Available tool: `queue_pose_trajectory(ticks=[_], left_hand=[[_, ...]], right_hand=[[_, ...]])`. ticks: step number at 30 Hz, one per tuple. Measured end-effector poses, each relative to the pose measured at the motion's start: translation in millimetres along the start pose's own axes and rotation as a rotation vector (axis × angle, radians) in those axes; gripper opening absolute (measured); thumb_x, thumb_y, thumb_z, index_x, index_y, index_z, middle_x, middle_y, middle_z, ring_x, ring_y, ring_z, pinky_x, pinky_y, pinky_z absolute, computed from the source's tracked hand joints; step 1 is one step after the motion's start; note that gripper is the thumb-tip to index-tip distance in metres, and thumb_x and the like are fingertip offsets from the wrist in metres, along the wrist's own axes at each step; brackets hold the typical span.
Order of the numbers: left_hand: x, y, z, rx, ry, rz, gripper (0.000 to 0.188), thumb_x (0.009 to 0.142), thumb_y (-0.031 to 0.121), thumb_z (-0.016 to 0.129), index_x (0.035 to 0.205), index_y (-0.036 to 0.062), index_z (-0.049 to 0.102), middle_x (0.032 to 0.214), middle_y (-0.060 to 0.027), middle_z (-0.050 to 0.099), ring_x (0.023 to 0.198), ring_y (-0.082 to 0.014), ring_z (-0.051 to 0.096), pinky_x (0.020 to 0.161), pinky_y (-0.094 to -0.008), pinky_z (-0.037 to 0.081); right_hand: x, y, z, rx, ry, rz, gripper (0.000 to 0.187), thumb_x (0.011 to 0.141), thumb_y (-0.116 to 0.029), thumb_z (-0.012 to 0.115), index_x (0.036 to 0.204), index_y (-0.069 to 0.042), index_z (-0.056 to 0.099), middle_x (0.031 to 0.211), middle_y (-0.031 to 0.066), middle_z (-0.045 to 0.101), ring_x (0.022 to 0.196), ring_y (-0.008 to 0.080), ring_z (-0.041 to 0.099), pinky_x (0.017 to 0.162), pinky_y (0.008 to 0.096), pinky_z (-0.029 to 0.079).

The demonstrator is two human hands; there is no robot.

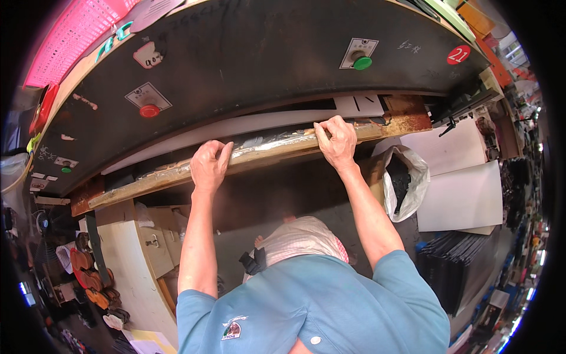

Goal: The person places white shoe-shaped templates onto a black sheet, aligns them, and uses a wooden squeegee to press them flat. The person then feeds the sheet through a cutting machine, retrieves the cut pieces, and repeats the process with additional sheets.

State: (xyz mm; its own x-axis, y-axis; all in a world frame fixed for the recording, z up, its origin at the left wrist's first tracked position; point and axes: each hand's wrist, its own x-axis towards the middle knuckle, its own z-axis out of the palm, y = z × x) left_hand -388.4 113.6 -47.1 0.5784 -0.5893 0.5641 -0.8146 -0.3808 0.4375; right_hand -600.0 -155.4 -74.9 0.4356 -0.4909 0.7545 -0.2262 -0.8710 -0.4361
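Note:
My left hand point(210, 165) and my right hand point(337, 141) are set apart on the near edge of a long wooden board point(268, 152). Fingers curl over that edge on both sides, though the fingertips are partly hidden. Shiny tape point(274, 141) and dark scraps run along the board's top edge between the hands. Behind the board, a white sheet or slab point(236, 125) lies in the gap under a black machine panel point(253, 53). A white piece with black marks point(359, 106) sits beyond my right hand.
The panel carries a red button point(149, 110) and a green button point(362, 62). An open white sack point(413, 183) with dark contents stands at the right, near white sheets point(463, 194) and stacked black sheets point(451, 265). A cream cabinet point(127, 253) is at the left; a pink basket point(73, 41) sits above.

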Motion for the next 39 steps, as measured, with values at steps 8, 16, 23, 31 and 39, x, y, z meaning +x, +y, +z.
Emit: queue_pose_trajectory(ticks=[8,16,23,31,39], left_hand=[[-15.1,-2.6,4.4,-0.018,0.008,0.033,0.028,0.094,0.020,0.083,0.081,0.0024,0.065,0.080,-0.0139,0.066,0.080,-0.0359,0.066,0.075,-0.0465,0.053],[-58.6,-23.3,-3.0,-0.031,-0.006,0.035,0.024,0.089,0.011,0.086,0.082,0.0054,0.063,0.079,-0.0110,0.066,0.077,-0.0342,0.064,0.071,-0.0456,0.050],[-86.3,-59.3,-26.4,-0.082,-0.194,-0.059,0.021,0.089,0.012,0.085,0.086,0.0087,0.064,0.080,-0.0078,0.065,0.079,-0.0347,0.063,0.070,-0.0476,0.048],[0.4,-61.7,-37.8,-0.376,-0.406,-0.124,0.015,0.098,0.007,0.073,0.110,-0.0010,0.071,0.103,-0.0195,0.075,0.102,-0.0422,0.072,0.087,-0.0508,0.057],[83.5,-88.3,65.5,-0.048,-0.440,0.113,0.049,0.103,0.006,0.063,0.149,-0.0060,0.055,0.163,-0.0252,0.050,0.156,-0.0464,0.041,0.130,-0.0586,0.031]], right_hand=[[-14.4,3.9,-10.2,0.162,-0.120,0.096,0.009,0.092,-0.014,0.080,0.088,-0.007,0.078,0.087,0.0067,0.069,0.082,0.0293,0.068,0.082,0.0417,0.051],[-34.5,-28.9,-6.2,0.481,-0.005,0.518,0.013,0.098,-0.009,0.079,0.092,0.002,0.076,0.090,0.0068,0.071,0.084,0.0153,0.066,0.079,0.0305,0.052],[7.3,-101.3,81.8,0.414,-0.371,0.351,0.063,0.089,-0.022,0.089,0.141,0.005,0.065,0.143,0.0182,0.064,0.129,0.0277,0.064,0.111,0.0382,0.051],[35.6,-127.4,167.1,-0.002,-0.585,0.130,0.102,0.072,-0.042,0.093,0.155,0.002,0.053,0.159,0.0394,0.040,0.137,0.0518,0.048,0.119,0.0524,0.043],[67.9,-96.1,139.4,0.165,-0.690,0.306,0.090,0.068,-0.034,0.086,0.149,-0.002,0.063,0.158,0.0308,0.045,0.141,0.0455,0.050,0.118,0.0492,0.047]])
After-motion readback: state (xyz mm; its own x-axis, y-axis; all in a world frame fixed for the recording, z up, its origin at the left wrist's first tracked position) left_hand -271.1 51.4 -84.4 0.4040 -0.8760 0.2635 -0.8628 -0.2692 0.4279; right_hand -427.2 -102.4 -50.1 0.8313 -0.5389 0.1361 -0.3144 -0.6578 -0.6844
